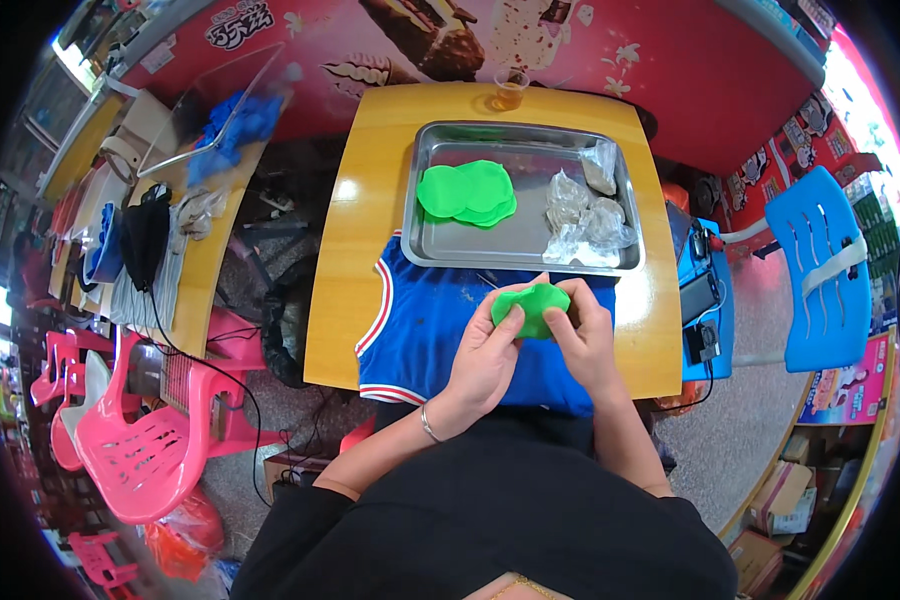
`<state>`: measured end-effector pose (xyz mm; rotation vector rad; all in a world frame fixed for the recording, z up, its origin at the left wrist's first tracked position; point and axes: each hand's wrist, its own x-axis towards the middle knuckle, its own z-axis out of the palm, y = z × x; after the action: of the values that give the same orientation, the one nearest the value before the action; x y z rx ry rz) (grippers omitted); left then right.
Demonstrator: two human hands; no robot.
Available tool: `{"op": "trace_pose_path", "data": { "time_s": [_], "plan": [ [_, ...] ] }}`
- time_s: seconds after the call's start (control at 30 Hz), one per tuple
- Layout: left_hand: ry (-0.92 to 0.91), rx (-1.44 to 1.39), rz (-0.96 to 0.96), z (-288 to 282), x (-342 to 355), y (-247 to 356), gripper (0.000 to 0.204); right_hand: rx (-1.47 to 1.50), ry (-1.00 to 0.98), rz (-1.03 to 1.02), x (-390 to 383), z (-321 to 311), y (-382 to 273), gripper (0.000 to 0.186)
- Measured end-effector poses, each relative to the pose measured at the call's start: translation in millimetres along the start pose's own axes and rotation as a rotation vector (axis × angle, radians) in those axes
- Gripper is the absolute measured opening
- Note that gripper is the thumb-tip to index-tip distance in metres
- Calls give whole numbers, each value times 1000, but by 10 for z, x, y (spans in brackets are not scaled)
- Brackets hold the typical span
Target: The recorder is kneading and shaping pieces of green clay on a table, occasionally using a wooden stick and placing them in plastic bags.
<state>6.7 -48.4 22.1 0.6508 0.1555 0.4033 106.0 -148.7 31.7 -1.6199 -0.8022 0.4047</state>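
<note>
My left hand (482,352) and my right hand (591,345) hold a thin, bright green piece (532,308) between them. Both thumbs press on its near face, and the fingers behind it are mostly hidden. The piece is bent, with a wavy edge; its material I cannot make out. Just beyond my hands, a metal tray (526,160) rests on the table. Several similar flat green pieces (470,190) overlap in its left part. Clear plastic bags (602,222) with greyish contents lie on the right. Below my hands, a blue garment (425,325) with red and white trim covers the table's near side.
A cup of amber liquid (511,90) stands at the far edge of the yellow table (355,235). To the left are a pink chair (145,450) and a cluttered side table (202,275). Blue chairs (820,265) stand at right, one bearing dark devices (700,295).
</note>
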Motion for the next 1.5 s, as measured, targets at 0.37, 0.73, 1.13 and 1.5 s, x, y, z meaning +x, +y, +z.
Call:
{"op": "trace_pose_path", "data": {
  "time_s": [0.37, 0.73, 1.13, 1.5],
  "plan": [
    [-144, -161, -283, -63, -20, 147, 83, -492, -124, -171, 184, -285, -57, 19],
    [-117, 155, -276, -120, 42, 116, 43, -336, -116, -154, 73, -217, -160, 19],
    [-152, 768, 69, -137, 19, 196, 31, -435, -75, -422, 32, -223, -378, 25],
    [-320, 875, -153, -274, -9, 289, 42, -491, -327, -334, -57, -334, -327, 21]
  ]
}}
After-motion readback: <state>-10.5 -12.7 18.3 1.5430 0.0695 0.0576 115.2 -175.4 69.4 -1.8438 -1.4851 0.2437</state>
